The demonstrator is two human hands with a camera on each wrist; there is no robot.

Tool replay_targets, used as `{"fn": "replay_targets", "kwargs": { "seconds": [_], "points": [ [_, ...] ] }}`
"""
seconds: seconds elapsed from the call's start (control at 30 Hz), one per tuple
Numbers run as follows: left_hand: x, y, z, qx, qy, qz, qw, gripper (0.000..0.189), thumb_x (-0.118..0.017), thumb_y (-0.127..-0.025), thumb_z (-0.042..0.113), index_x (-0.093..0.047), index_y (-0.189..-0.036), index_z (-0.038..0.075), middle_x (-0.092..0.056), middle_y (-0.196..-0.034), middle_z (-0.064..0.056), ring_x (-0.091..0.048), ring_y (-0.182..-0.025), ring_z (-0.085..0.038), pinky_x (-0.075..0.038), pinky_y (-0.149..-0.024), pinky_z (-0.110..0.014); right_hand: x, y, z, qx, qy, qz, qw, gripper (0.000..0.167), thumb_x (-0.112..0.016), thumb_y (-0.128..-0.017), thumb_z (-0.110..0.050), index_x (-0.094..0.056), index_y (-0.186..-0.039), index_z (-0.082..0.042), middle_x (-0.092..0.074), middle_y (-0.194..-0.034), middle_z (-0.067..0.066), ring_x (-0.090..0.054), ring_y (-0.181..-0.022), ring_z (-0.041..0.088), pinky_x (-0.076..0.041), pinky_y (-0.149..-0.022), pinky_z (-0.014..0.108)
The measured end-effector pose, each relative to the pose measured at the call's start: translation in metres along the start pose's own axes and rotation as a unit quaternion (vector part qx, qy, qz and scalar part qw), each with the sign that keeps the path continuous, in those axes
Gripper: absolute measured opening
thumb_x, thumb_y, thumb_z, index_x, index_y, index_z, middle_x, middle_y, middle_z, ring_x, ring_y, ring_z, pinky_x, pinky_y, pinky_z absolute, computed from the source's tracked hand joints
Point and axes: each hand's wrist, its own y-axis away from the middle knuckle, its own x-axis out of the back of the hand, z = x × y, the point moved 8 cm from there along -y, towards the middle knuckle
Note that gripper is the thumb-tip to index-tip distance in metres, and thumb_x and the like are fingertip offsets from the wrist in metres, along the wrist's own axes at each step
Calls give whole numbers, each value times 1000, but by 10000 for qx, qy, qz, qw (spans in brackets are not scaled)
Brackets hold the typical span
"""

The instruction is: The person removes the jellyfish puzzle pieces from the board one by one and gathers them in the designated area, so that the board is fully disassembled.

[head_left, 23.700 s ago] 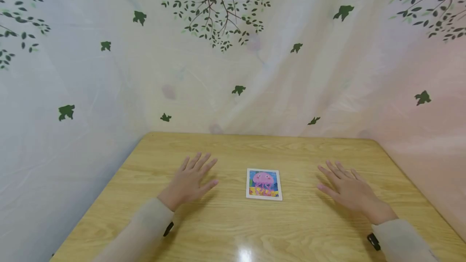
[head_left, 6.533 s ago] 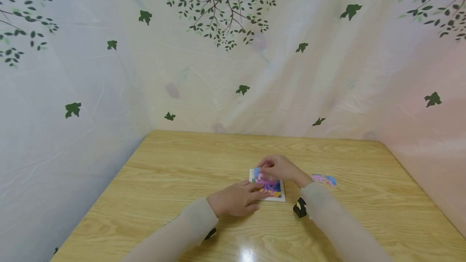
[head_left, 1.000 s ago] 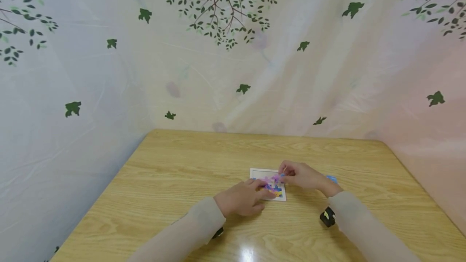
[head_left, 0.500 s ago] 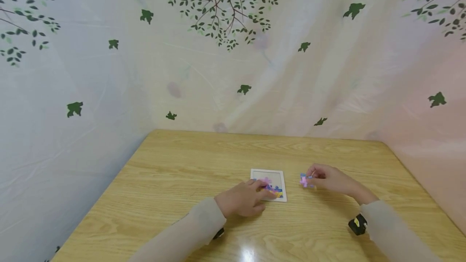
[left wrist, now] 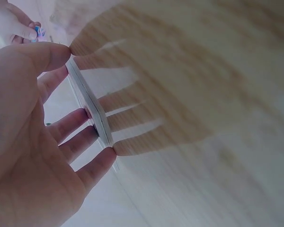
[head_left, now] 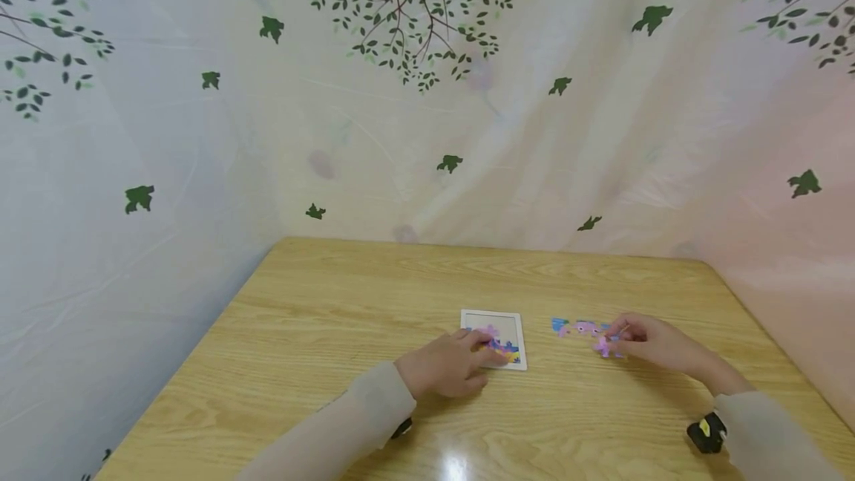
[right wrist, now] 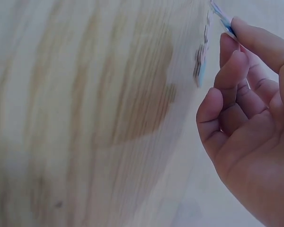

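Observation:
In the head view, my left hand (head_left: 444, 366) lies over the near left part of a small white puzzle frame (head_left: 494, 313), fingers fairly straight on it. The left wrist view shows its fingertips along the edge of the frame (left wrist: 92, 101). Pink, blue and yellow jigsaw pieces (head_left: 510, 353) fill the frame's near part; its far part shows a bare backing. To the right, my right hand (head_left: 657, 344) pinches a pink jigsaw piece (head_left: 603, 347) between thumb and fingertips, low over the table. The right wrist view shows this piece (right wrist: 225, 20) nearly edge-on.
A short row of loose pink and blue jigsaw pieces (head_left: 584, 327) lies on the wooden table (head_left: 374, 280), just beyond my right fingertips. A light curtain (head_left: 374, 154) printed with leaves hangs behind the table and along both sides.
The picture was whole at first; its far pieces have since left the frame. Over the last second my right hand has moved right, away from the frame, laying down a blue-pink piece; my left stays.

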Motion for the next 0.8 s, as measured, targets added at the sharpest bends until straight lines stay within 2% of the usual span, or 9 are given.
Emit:
{"fn": "replay_targets", "kwargs": {
  "seconds": [0.2,0.53,0.8],
  "points": [
    [0,0,1,-27,-16,38,10000,45,-51,-108,33,-50,-153,35,-39,-163,-3,-44,-145,-26,-45,-113,-46,6,12,8,22,113,81,9999,14,-67,-101,-10,-61,-108,1,-59,-82,-7,-49,-70,2,-42,-57,23],
    [-1,-1,1,1,-36,16,10000,45,-51,-108,34,-49,-154,35,-38,-164,-3,-42,-147,-25,-43,-115,-46,6,14,20,-645,380,18,9972,19,-69,-100,-19,-66,-106,0,-65,-91,2,-54,-77,5,-47,-65,24],
    [0,0,0,31,-5,11,10000,46,-51,-108,34,-49,-154,35,-38,-164,-3,-43,-146,-26,-43,-115,-47,6,11,24,-894,689,16,9936,22,-70,-100,-25,-69,-107,-4,-66,-94,3,-54,-82,11,-48,-71,25]
  ]
}}
